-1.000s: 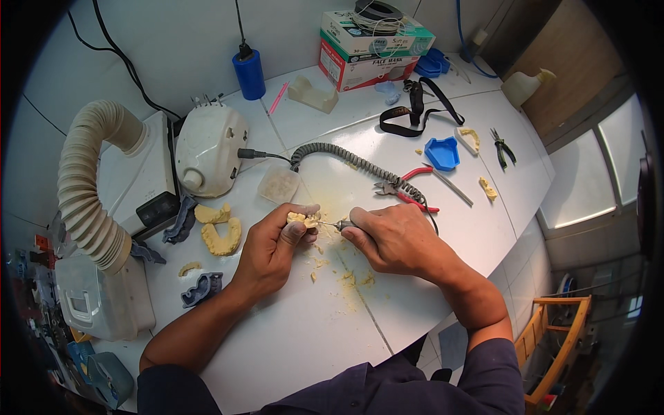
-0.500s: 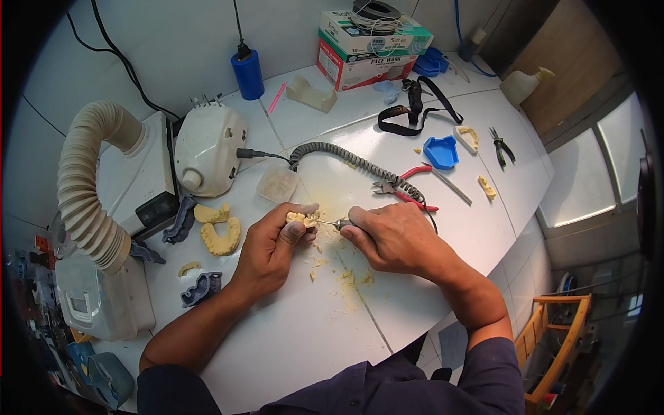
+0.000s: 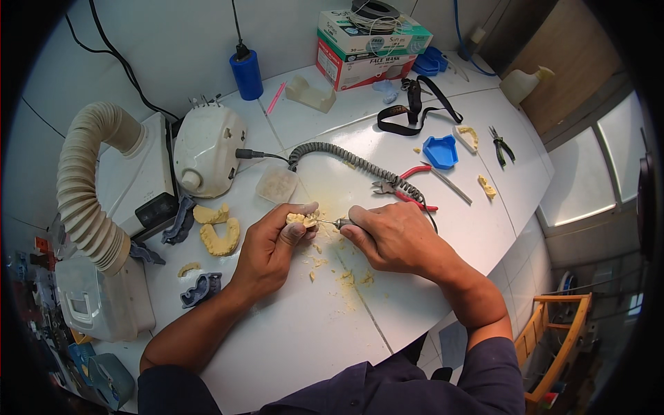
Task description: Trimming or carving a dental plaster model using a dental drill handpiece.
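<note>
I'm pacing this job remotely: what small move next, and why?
Perhaps a light pass with the handpiece along the yellow cast piece: the left hand grips that piece, the right hand holds the handpiece, and its thin bit points at the piece.

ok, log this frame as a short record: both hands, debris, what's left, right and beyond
left hand: gripping small yellow cast piece
right hand: holding handpiece, thin tip at the piece
debris: yellow shavings on white tabletop
left side: yellow arch model, grey-blue impression
right side: red-handled cutters, blue tray
beyond hands: coiled grey cord, clear box
</note>
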A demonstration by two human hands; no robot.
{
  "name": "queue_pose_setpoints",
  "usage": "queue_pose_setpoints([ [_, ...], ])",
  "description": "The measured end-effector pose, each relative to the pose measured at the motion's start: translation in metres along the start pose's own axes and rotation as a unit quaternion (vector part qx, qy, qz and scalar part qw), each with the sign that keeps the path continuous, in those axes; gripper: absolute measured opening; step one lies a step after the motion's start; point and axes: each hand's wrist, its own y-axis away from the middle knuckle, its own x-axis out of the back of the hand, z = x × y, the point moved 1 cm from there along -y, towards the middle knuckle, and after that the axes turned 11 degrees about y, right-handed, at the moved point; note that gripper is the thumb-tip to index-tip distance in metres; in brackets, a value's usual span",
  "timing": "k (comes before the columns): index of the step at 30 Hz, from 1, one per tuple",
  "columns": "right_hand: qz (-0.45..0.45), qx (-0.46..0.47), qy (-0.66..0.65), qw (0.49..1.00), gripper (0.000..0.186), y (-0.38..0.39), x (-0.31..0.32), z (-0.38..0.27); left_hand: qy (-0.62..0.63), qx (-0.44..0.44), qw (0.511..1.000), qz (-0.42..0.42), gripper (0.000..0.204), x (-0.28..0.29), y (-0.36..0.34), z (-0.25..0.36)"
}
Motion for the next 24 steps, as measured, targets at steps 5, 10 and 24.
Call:
queue_pose_setpoints([
  [5,-0.019,0.004,0.002,1.0,0.042,-0.001,0.001,0.001,0.036,-0.005,0.999,0.002,0.047,-0.001,-0.001,-0.003],
  [10,-0.004,-0.006,-0.015,1.0,0.043,0.0,0.0,0.002,0.067,-0.041,0.997,-0.001,0.031,-0.001,-0.002,-0.012],
  [24,0.009,-0.015,-0.004,1.0,0.043,0.001,-0.002,0.0,0.13,-0.052,0.99,0.011,0.017,-0.002,-0.002,-0.007],
])
